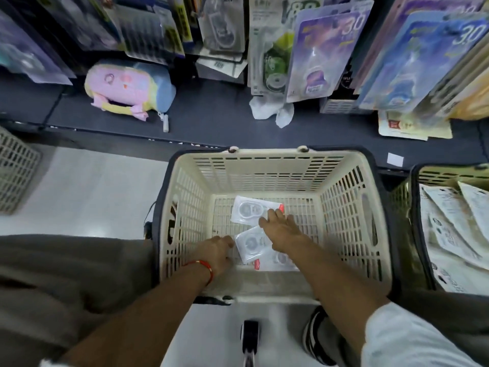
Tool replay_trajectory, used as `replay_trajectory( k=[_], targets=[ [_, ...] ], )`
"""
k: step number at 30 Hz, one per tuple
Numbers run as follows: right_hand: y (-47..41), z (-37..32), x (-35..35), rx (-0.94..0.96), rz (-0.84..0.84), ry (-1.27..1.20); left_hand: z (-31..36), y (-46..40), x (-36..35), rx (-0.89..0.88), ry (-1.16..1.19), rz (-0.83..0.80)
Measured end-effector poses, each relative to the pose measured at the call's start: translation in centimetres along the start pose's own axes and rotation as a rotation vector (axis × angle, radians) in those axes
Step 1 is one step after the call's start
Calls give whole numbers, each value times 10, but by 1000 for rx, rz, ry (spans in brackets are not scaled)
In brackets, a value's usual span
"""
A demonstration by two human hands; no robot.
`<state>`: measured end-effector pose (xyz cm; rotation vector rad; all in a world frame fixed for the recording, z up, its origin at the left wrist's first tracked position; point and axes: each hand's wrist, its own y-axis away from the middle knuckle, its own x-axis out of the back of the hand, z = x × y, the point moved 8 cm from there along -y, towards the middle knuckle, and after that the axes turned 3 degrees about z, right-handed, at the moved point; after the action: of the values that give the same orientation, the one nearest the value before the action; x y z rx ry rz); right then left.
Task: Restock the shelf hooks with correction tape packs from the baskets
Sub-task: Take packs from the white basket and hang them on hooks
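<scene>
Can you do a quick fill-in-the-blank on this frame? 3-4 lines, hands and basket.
1. Both hands reach into the ____ basket.
2. The red string bracelet is on the ____ wrist.
3. The right hand lies over the clear packs on the basket's ____.
4. The pastel pouch sits on the dark ____ under the hanging packs.

Missing words: cream; left; floor; shelf
</scene>
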<state>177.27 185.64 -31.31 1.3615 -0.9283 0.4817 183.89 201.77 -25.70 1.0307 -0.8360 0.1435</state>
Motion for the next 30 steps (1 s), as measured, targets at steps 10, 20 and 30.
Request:
replay_trajectory(
  k=[10,20,30],
  targets=[
    [15,16,4,89,-11,-433,24,-10,-15,-80,244,58],
    [17,54,46,-149,182,-816,7,-16,-4,112,422,116],
    [44,58,-39,-177,-251,-394,-19,-9,-10,308,861,96]
  ],
)
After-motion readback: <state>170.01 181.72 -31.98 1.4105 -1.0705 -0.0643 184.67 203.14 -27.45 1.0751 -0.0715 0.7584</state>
